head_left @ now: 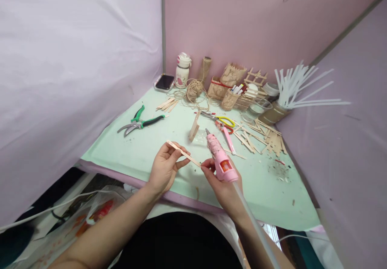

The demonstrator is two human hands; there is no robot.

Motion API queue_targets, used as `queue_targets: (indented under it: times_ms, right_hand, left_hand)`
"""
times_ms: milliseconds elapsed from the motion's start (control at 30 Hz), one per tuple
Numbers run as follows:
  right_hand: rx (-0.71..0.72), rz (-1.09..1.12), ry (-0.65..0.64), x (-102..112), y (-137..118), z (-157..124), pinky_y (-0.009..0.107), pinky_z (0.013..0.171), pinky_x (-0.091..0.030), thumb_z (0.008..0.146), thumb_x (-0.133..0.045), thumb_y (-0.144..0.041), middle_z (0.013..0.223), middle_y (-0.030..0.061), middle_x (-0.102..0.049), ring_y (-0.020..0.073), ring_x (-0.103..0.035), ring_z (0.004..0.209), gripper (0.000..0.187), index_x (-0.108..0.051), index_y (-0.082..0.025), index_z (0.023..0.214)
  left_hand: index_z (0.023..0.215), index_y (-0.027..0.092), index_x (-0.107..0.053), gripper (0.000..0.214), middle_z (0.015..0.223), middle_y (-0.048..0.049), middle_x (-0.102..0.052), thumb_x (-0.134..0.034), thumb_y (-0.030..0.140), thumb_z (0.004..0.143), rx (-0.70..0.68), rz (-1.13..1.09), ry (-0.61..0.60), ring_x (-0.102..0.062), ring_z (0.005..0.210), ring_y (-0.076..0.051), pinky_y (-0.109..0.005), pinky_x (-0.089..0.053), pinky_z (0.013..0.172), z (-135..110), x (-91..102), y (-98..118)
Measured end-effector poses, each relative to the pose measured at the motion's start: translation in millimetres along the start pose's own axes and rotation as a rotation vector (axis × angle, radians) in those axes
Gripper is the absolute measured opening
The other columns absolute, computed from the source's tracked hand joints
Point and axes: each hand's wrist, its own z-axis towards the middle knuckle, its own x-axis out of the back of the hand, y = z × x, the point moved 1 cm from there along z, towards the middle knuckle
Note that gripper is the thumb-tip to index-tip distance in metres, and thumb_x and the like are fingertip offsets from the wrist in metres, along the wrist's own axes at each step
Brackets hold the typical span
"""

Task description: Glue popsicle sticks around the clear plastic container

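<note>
Half glue gun hidden in right hand; left hand pinches stick.

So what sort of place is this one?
Probably a small craft corner, screened by cloth sheets: a table strewn with craft sticks, a twine ball and cutters, with the right hand holding a pink glue gun and the left hand a wooden stick.

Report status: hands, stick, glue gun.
Left hand pinching wooden stick. Right hand gripping pink glue gun, fingertips at stick's end. Pliers, scissors lying apart on table.
</note>
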Motion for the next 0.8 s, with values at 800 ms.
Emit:
queue_targets:
  times_ms: [800]
  right_hand:
    - [-0.04, -0.044, 0.173, 22.0, -0.4, 14.7, 0.031, 0.074, -0.049, 0.076, -0.065, -0.037, 0.083, 0.0035, -0.065, 0.018, -0.061, 0.077, 0.018, -0.061, -0.02, 0.082]
  left_hand:
    - [0.088, 0.017, -0.064, 0.031, 0.08, -0.0008, -0.066, -0.082, 0.035, 0.07, 0.344, 0.044, -0.126, -0.067, 0.074, -0.012, -0.021, -0.056, 0.065, -0.7, 5.5, -6.6]
